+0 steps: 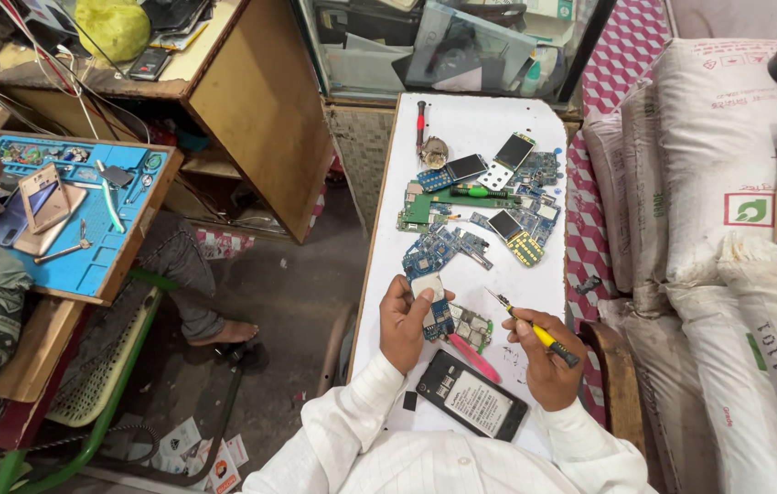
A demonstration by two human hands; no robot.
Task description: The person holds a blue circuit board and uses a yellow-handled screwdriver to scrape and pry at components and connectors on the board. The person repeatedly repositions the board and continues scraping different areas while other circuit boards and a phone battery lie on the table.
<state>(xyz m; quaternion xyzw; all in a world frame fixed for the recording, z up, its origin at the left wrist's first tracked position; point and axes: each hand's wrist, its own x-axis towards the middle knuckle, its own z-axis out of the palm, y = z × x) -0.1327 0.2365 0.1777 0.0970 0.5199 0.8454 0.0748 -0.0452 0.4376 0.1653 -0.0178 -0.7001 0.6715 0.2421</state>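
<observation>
1. Left hand has its grip closed on a small blue circuit board, held just above the near part of the white tabletop. Board looks rectangular, with a pale patch at its top end; fingers cover its left edge.
2. Right hand has its grip closed around a yellow-handled screwdriver. The thin tip points up and left, near the board; whether it touches cannot be told.
3. Under the hands: a second greenish board, partly hidden by the held board, and a pink tool, cut off by the wrist area.
4. Near edge: dark phone body lies face-down, tilted, just beside both sleeves.
5. Farther back: cluster of loose boards and keypad parts; fine detail is too small to make out. A red-handled screwdriver lies near the left edge.
6. Open room: bare white surface at the far end and along the right edge, beside the stacked sacks.
7. Far left: another person's blue work mat, well apart.
</observation>
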